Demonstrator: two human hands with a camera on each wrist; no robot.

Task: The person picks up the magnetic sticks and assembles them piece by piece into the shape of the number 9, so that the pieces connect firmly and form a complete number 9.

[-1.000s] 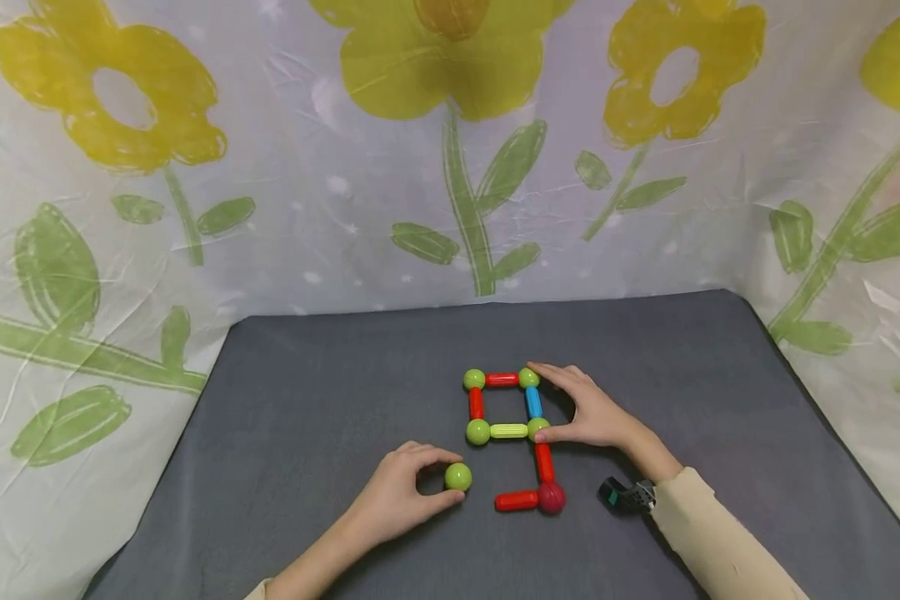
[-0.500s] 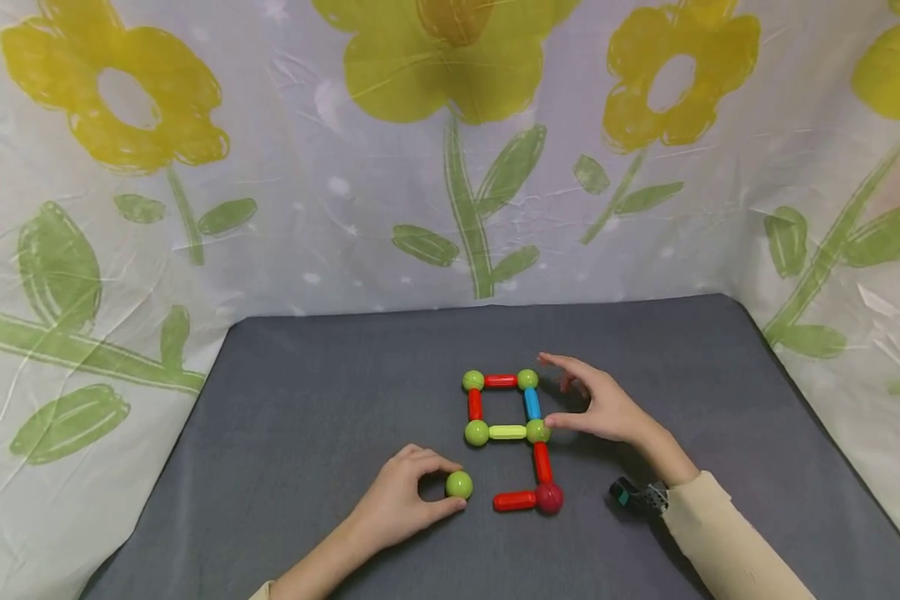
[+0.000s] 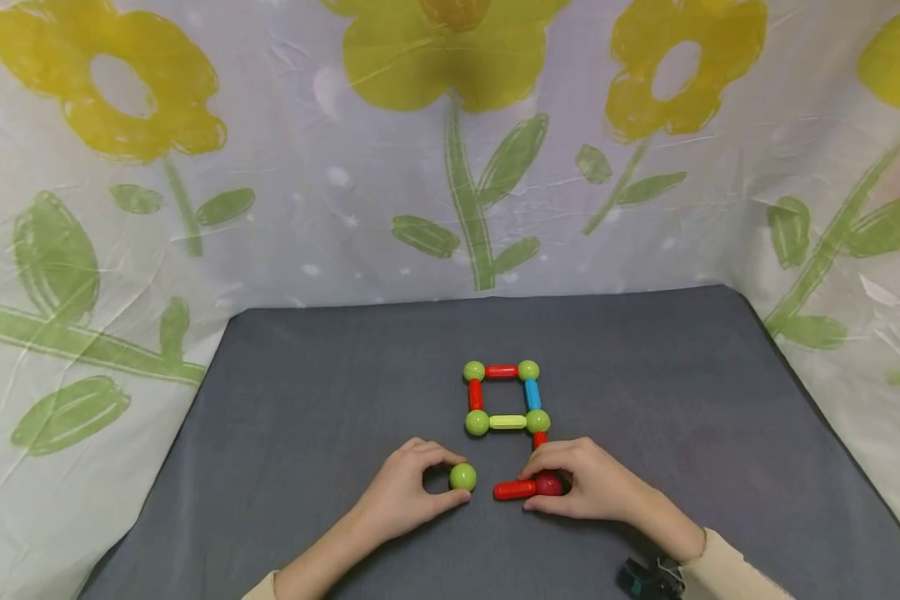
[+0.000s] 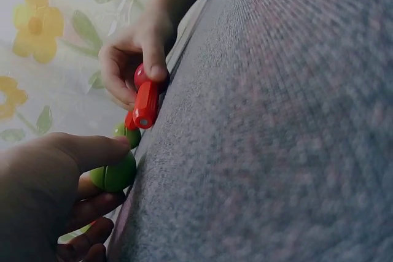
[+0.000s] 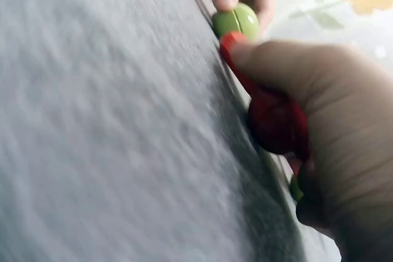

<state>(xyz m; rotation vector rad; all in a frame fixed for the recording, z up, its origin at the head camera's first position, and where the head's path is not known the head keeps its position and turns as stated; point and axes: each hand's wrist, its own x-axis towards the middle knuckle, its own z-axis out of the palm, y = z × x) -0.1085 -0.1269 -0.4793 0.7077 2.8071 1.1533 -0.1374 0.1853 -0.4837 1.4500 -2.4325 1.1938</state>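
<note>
My left hand (image 3: 403, 485) pinches a loose green ball (image 3: 462, 477) between thumb and fingers, low over the dark tabletop. With its fingers curled round a red ball (image 3: 547, 482), my right hand (image 3: 596, 487) holds the lower corner of a rod-and-ball figure. A red rod (image 3: 513, 490) sticks out leftward from that ball, its free end near the green ball but apart from it. In the right wrist view my right thumb (image 5: 276, 65) lies along this rod. Another red rod (image 3: 540, 438) leads up from there, partly hidden by my fingers.
Beyond the hands, the figure's square has green corner balls (image 3: 477, 422), red rods (image 3: 502, 371), a blue rod (image 3: 532, 394) and a yellow-green rod (image 3: 507, 422). A dark wrist device (image 3: 651, 578) is by the right sleeve. Flower-patterned cloth (image 3: 307, 208) stands behind the grey table (image 3: 330, 375).
My right hand has left the square's right side and come down to the red ball, now gripping it. My left hand keeps the green ball at almost the same spot.
</note>
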